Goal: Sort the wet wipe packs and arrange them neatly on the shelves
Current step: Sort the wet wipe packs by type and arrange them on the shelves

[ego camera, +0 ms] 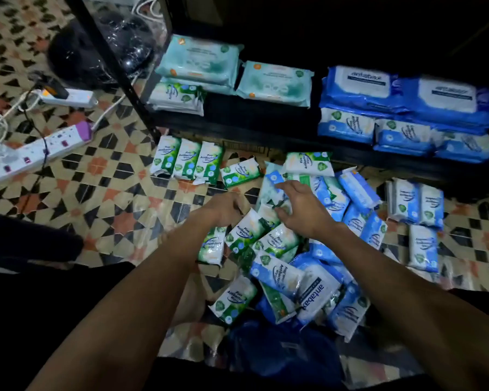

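A loose heap of wet wipe packs [291,249] lies on the patterned tile floor [96,176] just in front of the dark shelf [254,128], green pine packs and blue packs mixed, their long axes pointing every which way. At the heap's left side two green pine packs [261,235] lie side by side, their long axes slanting from lower left to upper right. A larger blue-and-white pack [316,294] printed "antabax" lies with its long axis running toward the person, its lettering upside down from the camera.

The left hand [223,208] sits at the heap's left edge, touching the upper end of a green pack; its fingers curl downward, but whether the grip is closed on a pack cannot be told. The right hand [302,210] is over the middle of the heap, fingers and thumb spread in an open grip reaching toward a pale teal pack [271,190] underneath, with fingertips on or just above it.

Beyond the heap, three green packs [188,160] stand in a tidy row, long axes pointing at the shelf. To the right, blue packs [417,204] lie sorted side by side. On the shelf, teal packs [235,69] sit at left above a green stack [178,98], and big blue packs [407,94] at right behind a row of small blue packs [404,135]. Two power strips [37,153] with cables lie on the floor at far left.
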